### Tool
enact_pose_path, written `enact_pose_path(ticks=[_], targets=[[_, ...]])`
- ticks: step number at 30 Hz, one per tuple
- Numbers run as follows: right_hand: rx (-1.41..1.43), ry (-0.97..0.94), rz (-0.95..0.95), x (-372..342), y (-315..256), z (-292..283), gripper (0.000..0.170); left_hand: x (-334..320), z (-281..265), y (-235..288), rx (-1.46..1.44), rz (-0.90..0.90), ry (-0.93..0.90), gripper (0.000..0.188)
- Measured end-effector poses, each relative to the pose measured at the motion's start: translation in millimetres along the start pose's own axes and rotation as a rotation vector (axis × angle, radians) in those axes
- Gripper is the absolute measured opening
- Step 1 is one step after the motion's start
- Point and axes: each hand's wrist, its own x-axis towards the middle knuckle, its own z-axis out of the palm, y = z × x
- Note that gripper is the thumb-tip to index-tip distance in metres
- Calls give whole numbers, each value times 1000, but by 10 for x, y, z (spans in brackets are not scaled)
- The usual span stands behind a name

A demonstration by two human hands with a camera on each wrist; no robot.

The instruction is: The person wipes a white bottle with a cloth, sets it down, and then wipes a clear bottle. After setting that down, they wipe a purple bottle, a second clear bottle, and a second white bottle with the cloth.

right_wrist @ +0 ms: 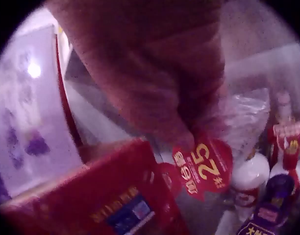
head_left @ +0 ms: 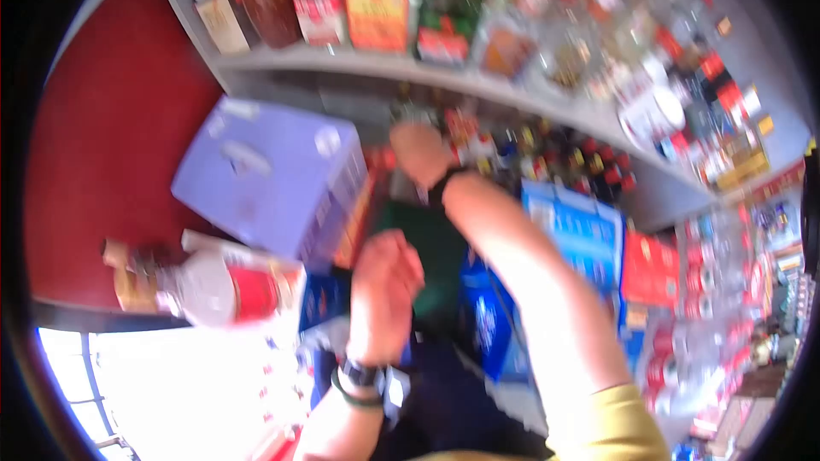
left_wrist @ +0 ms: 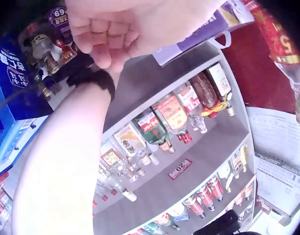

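Head view shows the right hand (head_left: 418, 154) low beneath the front edge of the upper shelf (head_left: 461, 75), while the left hand (head_left: 386, 286) is nearer the body. Packed glass bottles (head_left: 380, 13) stand above that edge. A lavender box (head_left: 273, 175) crowds the right hand's left side; blue cartons (head_left: 574, 230) lie beyond the forearm, toward the shelf's right end. A clear bottle with a red label (head_left: 218, 290) juts in at the left. Only the right wrist view makes out the red tag (right_wrist: 205, 169), marked 25, against a fingertip of the right hand; crinkled clear plastic (right_wrist: 245, 115) lies just beside it. The other fingers are hidden, so I cannot tell whether they grip anything. A red box (right_wrist: 103, 196) blocks the near side, and a white cap (right_wrist: 251, 171) and a purple cap (right_wrist: 279, 188) are near the tag. The left wrist view alone clearly shows the left hand's fingers, loosely bent toward an empty palm, and printed sheets (left_wrist: 280, 181) past the shelving's side edge.
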Motion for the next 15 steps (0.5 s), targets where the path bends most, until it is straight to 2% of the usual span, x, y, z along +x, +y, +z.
enact_pose_path(ticks=[1, 2, 3, 4, 6, 7, 8, 10, 11, 12, 14, 15], targets=[[-5, -92, 41, -337, 56, 103, 28, -196, 1, -110, -28, -87, 42, 25], [-59, -39, -15, -442, 121, -101, 21, -97, 25, -113, -74, -111, 58, 22], [5, 20, 39, -735, -450, -470, 21, -362, -351, 80, 115, 27, -67, 22], [35, -111, 83, -1150, -531, -886, 21, -441, -433, 5, 143, 27, -109, 23], [-49, -126, 61, -1808, -426, -1325, 19, -556, -468, -258, 136, -22, -99, 25], [34, -48, -17, -2187, -424, -1575, 14, -547, -545, -289, 160, -38, -95, 27], [237, 0, -52, -2671, -466, -1860, 12, -494, -712, -329, 153, -78, -113, 29], [481, -99, 123, -3605, -617, -2296, 12, -379, -995, -383, 161, -122, -125, 31], [606, -37, 113, -4071, -650, -2350, 9, -446, -1011, -348, 185, -111, -108, 31], [770, -149, 312, -4509, -712, -2447, 9, -459, -1063, -327, 226, -110, -76, 31], [842, -157, 405, -5363, -623, -2350, 11, -417, -1149, -307, 271, -95, -63, 31], [949, -184, 574, -5738, -620, -2288, 13, -391, -1197, -299, 286, -93, -29, 30]])
